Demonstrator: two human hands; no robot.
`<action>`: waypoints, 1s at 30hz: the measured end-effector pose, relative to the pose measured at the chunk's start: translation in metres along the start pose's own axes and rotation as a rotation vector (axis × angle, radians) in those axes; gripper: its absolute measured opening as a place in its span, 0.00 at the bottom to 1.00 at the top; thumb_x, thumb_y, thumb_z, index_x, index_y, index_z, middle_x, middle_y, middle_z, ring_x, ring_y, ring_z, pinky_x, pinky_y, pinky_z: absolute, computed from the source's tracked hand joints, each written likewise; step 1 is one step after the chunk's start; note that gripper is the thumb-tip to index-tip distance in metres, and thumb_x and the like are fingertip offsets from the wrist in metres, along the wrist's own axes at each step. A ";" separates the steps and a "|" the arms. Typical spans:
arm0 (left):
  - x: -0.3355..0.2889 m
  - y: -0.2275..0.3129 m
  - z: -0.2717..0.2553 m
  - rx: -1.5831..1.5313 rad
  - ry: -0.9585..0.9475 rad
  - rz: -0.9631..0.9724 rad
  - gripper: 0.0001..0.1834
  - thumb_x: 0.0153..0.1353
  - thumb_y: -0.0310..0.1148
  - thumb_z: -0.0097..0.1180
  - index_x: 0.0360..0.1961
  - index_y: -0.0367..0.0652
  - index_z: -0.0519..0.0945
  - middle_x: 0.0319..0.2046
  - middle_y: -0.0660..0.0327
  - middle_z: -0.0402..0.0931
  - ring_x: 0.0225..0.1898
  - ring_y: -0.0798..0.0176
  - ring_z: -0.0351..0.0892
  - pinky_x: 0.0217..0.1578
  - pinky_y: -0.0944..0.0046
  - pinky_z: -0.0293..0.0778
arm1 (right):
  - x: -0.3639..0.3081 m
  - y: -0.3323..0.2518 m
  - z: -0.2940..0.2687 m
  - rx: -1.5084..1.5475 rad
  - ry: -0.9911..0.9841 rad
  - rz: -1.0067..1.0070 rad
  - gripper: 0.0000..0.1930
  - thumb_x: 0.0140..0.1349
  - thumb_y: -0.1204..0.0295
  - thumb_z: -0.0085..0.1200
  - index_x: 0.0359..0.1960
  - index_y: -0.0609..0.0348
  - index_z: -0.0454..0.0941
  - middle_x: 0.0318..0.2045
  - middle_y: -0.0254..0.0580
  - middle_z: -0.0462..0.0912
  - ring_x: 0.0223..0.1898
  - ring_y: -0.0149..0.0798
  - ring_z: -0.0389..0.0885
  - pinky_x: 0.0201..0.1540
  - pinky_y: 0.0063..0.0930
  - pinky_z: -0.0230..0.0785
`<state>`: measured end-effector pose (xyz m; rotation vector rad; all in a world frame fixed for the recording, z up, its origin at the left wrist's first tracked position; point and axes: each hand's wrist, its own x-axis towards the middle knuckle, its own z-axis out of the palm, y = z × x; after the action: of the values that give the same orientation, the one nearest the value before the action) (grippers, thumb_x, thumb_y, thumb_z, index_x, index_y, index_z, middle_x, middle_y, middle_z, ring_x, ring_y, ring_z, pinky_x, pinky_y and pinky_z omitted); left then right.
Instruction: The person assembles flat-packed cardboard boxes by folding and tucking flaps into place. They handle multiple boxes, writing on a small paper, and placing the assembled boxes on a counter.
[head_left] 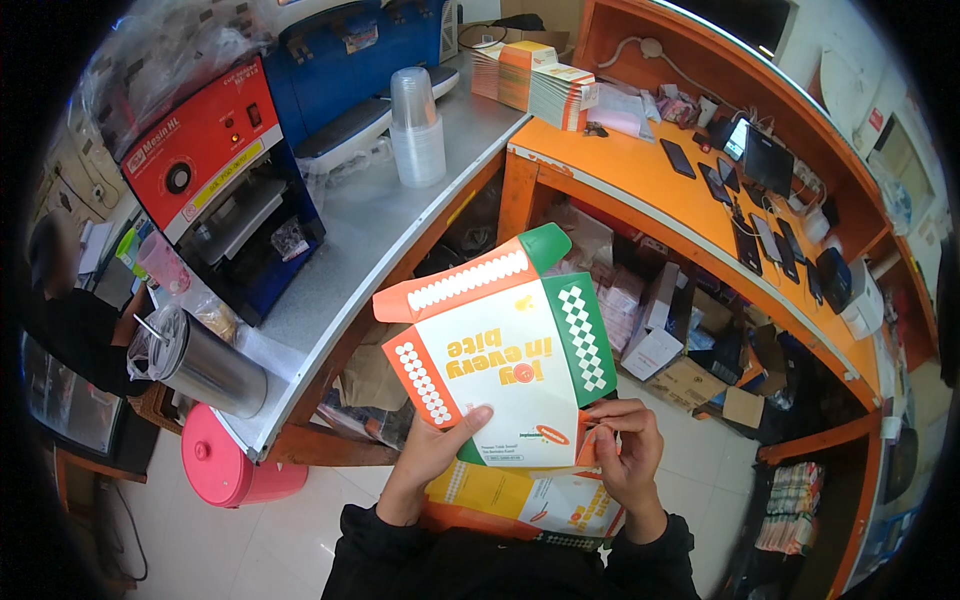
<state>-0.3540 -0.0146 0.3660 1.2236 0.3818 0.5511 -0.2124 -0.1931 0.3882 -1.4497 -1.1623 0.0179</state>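
Note:
A part-folded food carton, white with orange and green patterned side flaps, is held out in front of me, its printing upside down to me. My left hand grips its near left edge, thumb on top and fingers hidden underneath. At the near right corner, my right hand pinches a small orange flap between thumb and fingers. The far flaps stand out loosely from the panel. Below it, close to my body, lies another carton in yellow, white and orange, partly covered.
A red-fronted sealing machine, stacked clear cups and a steel tumbler stand on the metal counter at left. Flat cartons are stacked at the back. Several phones lie on the orange desk. A pink bin sits on the floor; a person is at far left.

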 end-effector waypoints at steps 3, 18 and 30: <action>-0.001 0.001 -0.001 0.017 -0.013 -0.022 0.20 0.60 0.30 0.58 0.52 0.36 0.70 0.45 0.60 0.76 0.45 0.69 0.75 0.43 0.67 0.73 | 0.001 -0.002 -0.006 0.124 -0.092 0.093 0.06 0.60 0.82 0.51 0.35 0.62 0.68 0.41 0.51 0.78 0.42 0.40 0.79 0.45 0.29 0.72; -0.004 -0.008 -0.001 0.018 -0.022 -0.023 0.20 0.59 0.30 0.59 0.51 0.36 0.71 0.44 0.59 0.76 0.44 0.69 0.75 0.43 0.67 0.73 | 0.000 -0.011 -0.010 -0.025 -0.248 0.069 0.10 0.57 0.81 0.56 0.38 0.62 0.68 0.41 0.45 0.77 0.38 0.33 0.78 0.40 0.22 0.71; 0.000 0.003 0.000 -0.133 -0.164 -0.112 0.24 0.56 0.24 0.61 0.54 0.36 0.68 0.49 0.60 0.73 0.52 0.68 0.72 0.49 0.66 0.70 | 0.026 0.005 0.000 -0.105 0.296 0.176 0.25 0.53 0.77 0.61 0.52 0.62 0.64 0.47 0.46 0.73 0.48 0.40 0.73 0.54 0.33 0.62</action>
<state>-0.3547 -0.0140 0.3686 1.1029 0.2691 0.3709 -0.1965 -0.1753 0.4000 -1.5839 -0.8029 -0.1331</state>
